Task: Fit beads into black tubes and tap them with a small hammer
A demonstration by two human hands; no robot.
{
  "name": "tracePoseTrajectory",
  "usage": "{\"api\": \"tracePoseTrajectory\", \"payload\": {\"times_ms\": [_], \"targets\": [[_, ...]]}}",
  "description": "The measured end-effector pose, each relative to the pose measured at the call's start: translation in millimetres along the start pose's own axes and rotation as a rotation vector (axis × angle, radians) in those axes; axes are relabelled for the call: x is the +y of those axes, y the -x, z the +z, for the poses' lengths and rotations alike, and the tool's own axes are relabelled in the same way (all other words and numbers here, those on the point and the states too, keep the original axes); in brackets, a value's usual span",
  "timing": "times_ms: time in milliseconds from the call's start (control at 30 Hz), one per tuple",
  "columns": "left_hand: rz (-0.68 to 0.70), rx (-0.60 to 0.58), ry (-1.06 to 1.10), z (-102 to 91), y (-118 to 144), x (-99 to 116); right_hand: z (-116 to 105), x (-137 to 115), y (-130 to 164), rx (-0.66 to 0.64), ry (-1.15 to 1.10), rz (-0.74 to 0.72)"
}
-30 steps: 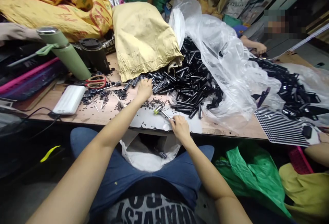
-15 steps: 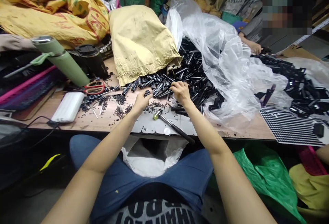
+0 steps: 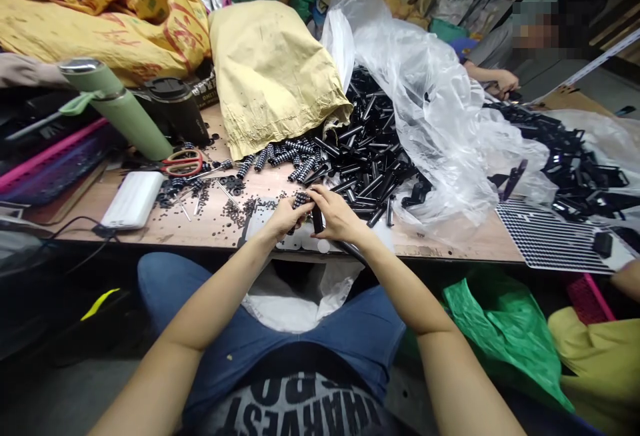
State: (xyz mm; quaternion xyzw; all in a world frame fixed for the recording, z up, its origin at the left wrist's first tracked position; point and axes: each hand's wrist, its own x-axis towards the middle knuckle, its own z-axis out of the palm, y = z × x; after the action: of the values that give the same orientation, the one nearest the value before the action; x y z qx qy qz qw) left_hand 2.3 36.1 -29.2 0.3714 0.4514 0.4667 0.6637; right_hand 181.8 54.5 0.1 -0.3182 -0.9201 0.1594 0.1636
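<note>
Both hands have drawn back from the pile to meet at the near edge of the surface (image 3: 440,249), where the left hand (image 3: 286,216) pinches a ribbed spring (image 3: 300,200) and the right hand (image 3: 337,215) pinches a smooth black tube (image 3: 317,219); the two parts touch between the fingertips, their joint hidden. Crinkled clear plastic (image 3: 430,103) drapes over glossy tubes (image 3: 370,156) beside a creased yellow sack (image 3: 273,69). Behind, a green flask (image 3: 117,109) leans near red scissors (image 3: 181,163). A hammer handle (image 3: 350,249) is mostly covered by the right wrist. Another person's hand (image 3: 505,81) works far right.
</note>
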Motion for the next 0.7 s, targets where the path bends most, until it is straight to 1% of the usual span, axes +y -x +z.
{"api": "tracePoseTrajectory", "payload": {"times_ms": [100, 167, 300, 367, 433, 533, 633, 700], "targets": [[0.084, -0.031, 0.156, 2.1, 8, 2, 1, -8, 7, 0.089, -0.058, 0.041], [0.102, -0.03, 0.181, 3.9, 14, 1, 5, -16, 12, 0.152, -0.113, 0.04], [0.061, 0.044, 0.207, 9.4, 22, -5, 19, -32, 16, 0.279, -0.175, -0.006], [0.061, 0.101, 0.266, 12.5, 24, -9, 30, -39, 15, 0.314, -0.187, -0.017], [0.065, 0.128, 0.314, 15.3, 26, -12, 39, -43, 13, 0.341, -0.196, -0.014], [0.052, 0.125, 0.318, 18.1, 31, -10, 48, -46, 12, 0.355, -0.205, 0.012], [0.04, 0.149, 0.269, 20.0, 37, -7, 47, -48, 16, 0.292, -0.221, 0.02], [0.029, 0.173, 0.232, 21.0, 41, -5, 45, -51, 19, 0.275, -0.247, 0.015]]}}
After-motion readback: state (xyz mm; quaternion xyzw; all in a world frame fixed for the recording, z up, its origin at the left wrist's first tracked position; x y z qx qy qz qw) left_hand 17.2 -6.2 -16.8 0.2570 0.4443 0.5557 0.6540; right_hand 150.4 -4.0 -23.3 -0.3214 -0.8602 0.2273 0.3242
